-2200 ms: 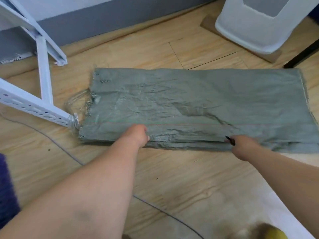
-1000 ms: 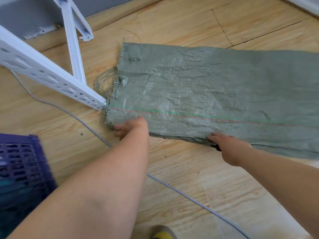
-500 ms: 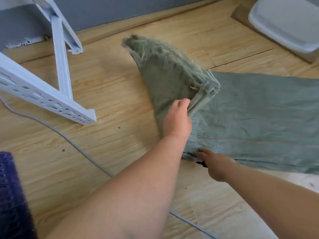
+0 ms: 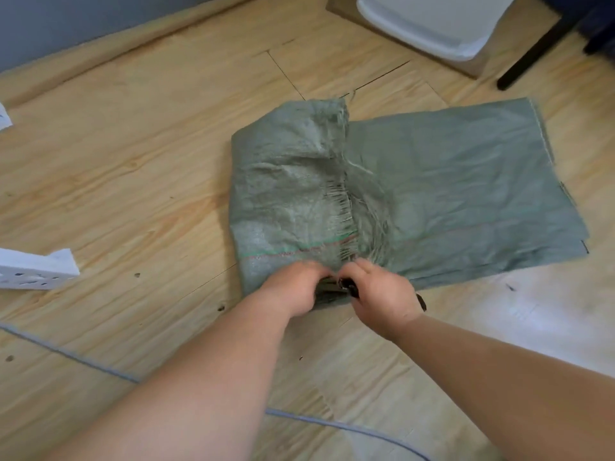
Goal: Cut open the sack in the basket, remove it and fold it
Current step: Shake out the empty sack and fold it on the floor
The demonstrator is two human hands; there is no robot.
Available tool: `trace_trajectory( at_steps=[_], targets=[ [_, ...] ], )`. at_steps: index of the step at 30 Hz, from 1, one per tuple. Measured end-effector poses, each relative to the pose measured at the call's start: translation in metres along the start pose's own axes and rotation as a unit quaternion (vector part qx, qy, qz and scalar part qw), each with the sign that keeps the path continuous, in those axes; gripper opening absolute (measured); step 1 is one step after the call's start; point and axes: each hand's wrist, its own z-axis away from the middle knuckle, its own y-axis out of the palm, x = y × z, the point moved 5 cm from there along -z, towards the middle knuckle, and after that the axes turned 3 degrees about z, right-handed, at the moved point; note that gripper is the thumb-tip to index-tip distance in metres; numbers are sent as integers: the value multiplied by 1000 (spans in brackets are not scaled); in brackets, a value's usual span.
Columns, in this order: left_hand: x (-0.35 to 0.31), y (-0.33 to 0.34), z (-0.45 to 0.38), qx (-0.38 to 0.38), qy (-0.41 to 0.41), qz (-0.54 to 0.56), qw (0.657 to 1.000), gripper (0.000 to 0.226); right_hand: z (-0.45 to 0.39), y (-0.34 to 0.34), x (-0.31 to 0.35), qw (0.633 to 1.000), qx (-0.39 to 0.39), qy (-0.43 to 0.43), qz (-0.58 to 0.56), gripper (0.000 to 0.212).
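Both bare forearms reached forward and met in the middle. The left hand (image 4: 293, 287) was curled, knuckles up. The right hand (image 4: 382, 291) was beside it, almost touching, its fingers closed around something dark.

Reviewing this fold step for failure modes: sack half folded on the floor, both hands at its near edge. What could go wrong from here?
1. The right hand seems to hold a dark tool, perhaps the cutter, while working the sack; it could snag the weave or nick the left hand beside it.
2. The folded flap's frayed edge trails loose threads, which may catch fingers or pull further.
3. The flap lies bunched and skewed, so the next fold may come out uneven.
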Motion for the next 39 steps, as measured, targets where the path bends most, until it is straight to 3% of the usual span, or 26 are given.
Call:
trace_trajectory(
  at_steps=[2,4,6,8,9,11,12,14,15,16,18,19,20,21,23,24,25,27,28,31,33,35,36,37,39],
  targets=[
    [4,6,1,38,-15,-14,999,47,-8,-3,-10,999,-10,22,-32,50],
    [9,6,2,87,-64,99,989,48,-15,12,-16,992,119,37,-23,65],
    [16,-7,6,48,-97,200,974,40,-14,27,-20,966,254,48,27,68],
    [38,-25,9,-61,-148,69,985,32,-14,29,-25,951,294,67,76,72],
    [42,-26,14,-59,-166,-33,984,36,-15,27,-26,948,292,79,102,73],
    [37,-20,20,52,-181,-114,975,47,-19,17,-27,941,271,125,159,61],
    [30,-16,21,136,-181,-81,971,51,-22,11,-28,938,250,153,182,49],
    [11,-12,18,265,-194,111,938,46,-24,-1,-27,945,180,170,213,34],
    [7,-18,15,241,-211,207,924,34,-24,-5,-24,955,136,148,219,34],
    [12,-31,8,151,-217,237,935,21,-23,-6,-20,966,99,114,209,37],
    [28,-74,10,-113,-212,94,966,17,-14,4,-15,980,99,40,167,44],
    [35,-84,10,-205,-171,6,964,19,-7,14,-13,980,135,16,144,49],
    [40,-86,11,-219,-115,-52,968,24,0,25,-13,976,178,8,123,56],
    [45,-79,8,-149,-76,-119,979,37,6,35,-15,970,218,16,107,64],
    [61,-64,4,-5,-85,-171,982,62,11,45,-21,963,256,32,84,74],
    [66,-64,3,-7,-111,-131,985,67,11,45,-23,963,258,34,76,75],
    [70,-71,3,-70,-133,-63,987,70,11,45,-24,964,253,34,72,74],
    [79,-86,-1,-220,-174,52,958,78,11,42,-28,967,241,44,68,73],
    [82,-89,-2,-235,-198,75,949,81,11,42,-31,966,245,49,67,72],
    [94,-90,-5,-168,-238,69,954,65,14,43,-37,958,274,55,64,74],
    [106,-92,-3,-80,-283,38,955,58,15,44,-38,955,286,56,61,75],
    [117,-93,0,15,-336,-36,941,63,15,45,-37,953,288,59,67,76],
    [120,-97,1,18,-351,-89,932,58,13,45,-36,954,285,59,66,77],
    [123,-107,1,-33,-358,-135,923,48,11,44,-33,956,281,57,61,78],
    [124,-134,9,-240,-348,-161,892,31,3,43,-25,961,271,47,34,79]
  ],
)
